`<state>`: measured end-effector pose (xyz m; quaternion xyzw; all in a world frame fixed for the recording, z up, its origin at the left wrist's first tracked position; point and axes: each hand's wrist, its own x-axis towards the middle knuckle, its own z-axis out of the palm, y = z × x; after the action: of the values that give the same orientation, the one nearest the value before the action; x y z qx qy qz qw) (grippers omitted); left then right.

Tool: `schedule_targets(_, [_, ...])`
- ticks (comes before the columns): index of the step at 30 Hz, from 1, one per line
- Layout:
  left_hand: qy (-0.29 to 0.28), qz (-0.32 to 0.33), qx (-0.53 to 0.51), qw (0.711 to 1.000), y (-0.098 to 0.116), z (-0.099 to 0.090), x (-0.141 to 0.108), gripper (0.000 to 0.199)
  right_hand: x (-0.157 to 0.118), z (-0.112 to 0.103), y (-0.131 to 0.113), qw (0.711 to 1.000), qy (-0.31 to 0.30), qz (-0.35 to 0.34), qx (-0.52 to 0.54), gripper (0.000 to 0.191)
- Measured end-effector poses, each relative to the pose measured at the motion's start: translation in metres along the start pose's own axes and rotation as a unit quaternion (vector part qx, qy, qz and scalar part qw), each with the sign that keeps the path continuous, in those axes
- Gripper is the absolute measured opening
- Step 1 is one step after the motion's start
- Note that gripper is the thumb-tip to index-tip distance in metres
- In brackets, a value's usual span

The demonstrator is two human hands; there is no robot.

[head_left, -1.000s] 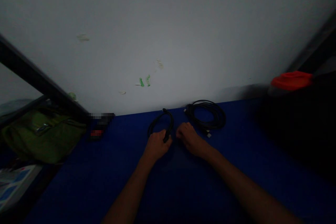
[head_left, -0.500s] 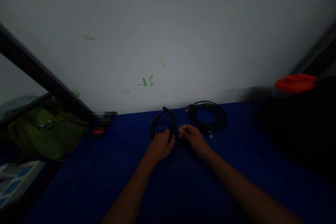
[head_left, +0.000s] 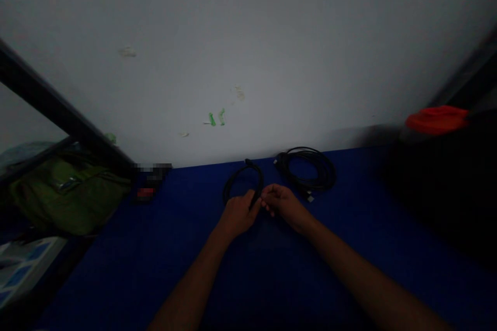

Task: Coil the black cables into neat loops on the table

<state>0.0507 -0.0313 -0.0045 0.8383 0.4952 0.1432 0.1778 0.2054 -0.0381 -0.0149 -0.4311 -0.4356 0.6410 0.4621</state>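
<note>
My left hand (head_left: 239, 213) is closed around the near side of a coiled black cable (head_left: 229, 182), whose loop rises beyond the fingers toward the wall. One connector end of it pokes up at the top of the loop. Close against the left fingertips, my right hand (head_left: 282, 204) has its thumb and fingers pinched together at the coil's right edge; what is between them is too dark and small to make out. Just beyond the right hand lies a second coiled black cable (head_left: 328, 168), with metal-tipped plugs showing at its near end and its left side.
Under everything is a blue tabletop (head_left: 155, 258) that meets a pale wall (head_left: 310, 51). A dark item with a red patch (head_left: 146, 192) sits at the back left. Beyond the left edge are a green bag (head_left: 73, 196) and boxes. On the right stands a dark bulk with orange cloth (head_left: 438, 120).
My right hand has moved left until its fingertips meet the left hand at the coil. The held loop has tilted slightly to the right. The second cable lies as before.
</note>
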Motion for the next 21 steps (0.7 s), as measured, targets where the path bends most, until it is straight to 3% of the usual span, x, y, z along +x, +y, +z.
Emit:
schedule_targets(11, [0.051, -0.017, 0.001, 0.999, 0.002, 0.001, 0.001, 0.028, -0.004, -0.009, -0.015, 0.989, -0.014, -0.007, -0.149, 0.018])
schedule_targets(17, [0.081, -0.042, -0.101, 0.991, 0.003, -0.002, -0.002, 0.027, -0.002, -0.003, -0.007, 0.995, 0.036, 0.0, -0.088, 0.022])
schedule_targets(21, [0.071, -0.045, -0.136, 0.987, 0.006, -0.002, -0.004, 0.037, -0.003, 0.005, 0.0, 1.0, 0.019, 0.02, -0.009, 0.018])
